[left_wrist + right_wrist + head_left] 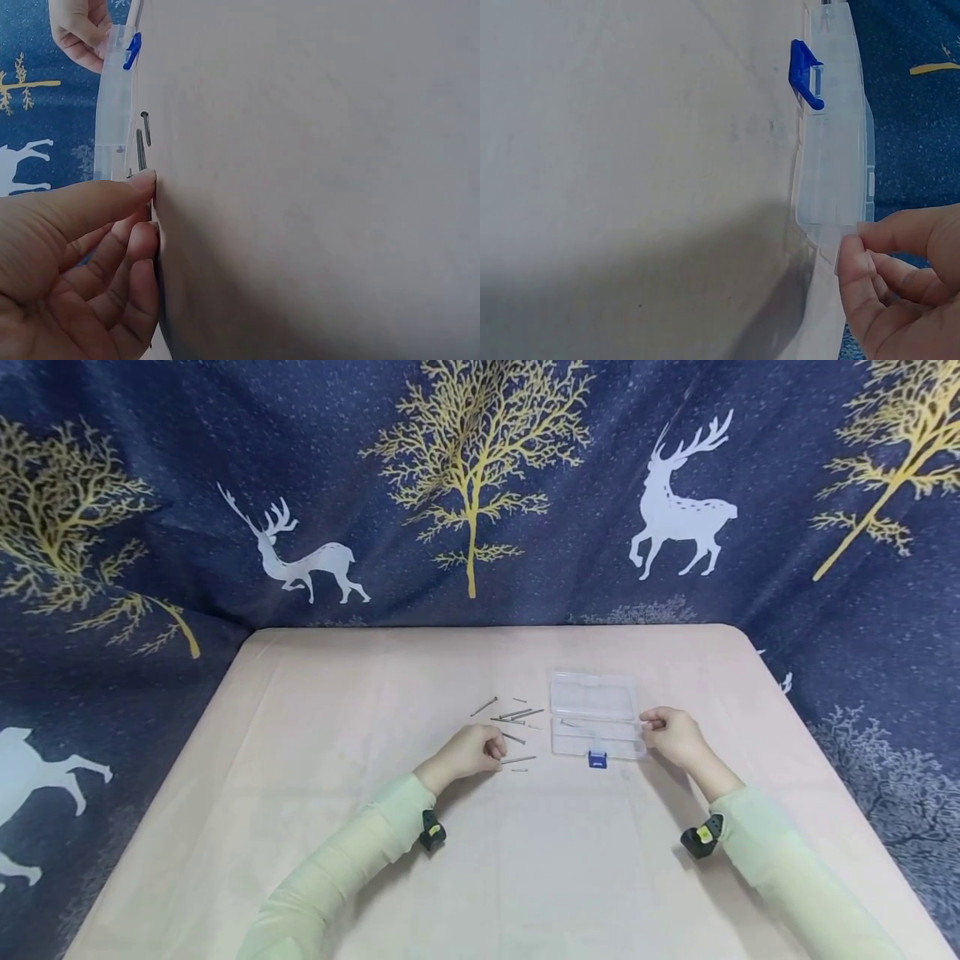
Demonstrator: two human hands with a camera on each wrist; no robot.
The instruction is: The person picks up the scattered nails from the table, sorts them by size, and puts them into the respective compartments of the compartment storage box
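My left hand [471, 752] is low over the table at the near side of a loose group of nails. Its thumb and fingertips pinch a long grey nail [519, 760], whose free end points toward the box. A shorter nail [146, 129] lies just beside it. To the right, a clear plastic box [597, 747] lies with its lid [592, 696] folded back and its blue latch [597, 760] facing me. My right hand [675, 739] grips the box's right end between thumb and fingers. A thin nail [573, 724] shows inside the box.
Several more nails [517, 715] of different lengths are scattered beyond the left hand, left of the box. The table is covered with a pale pink cloth [360, 693]. Behind it hangs a dark blue curtain [555, 552] with deer and trees.
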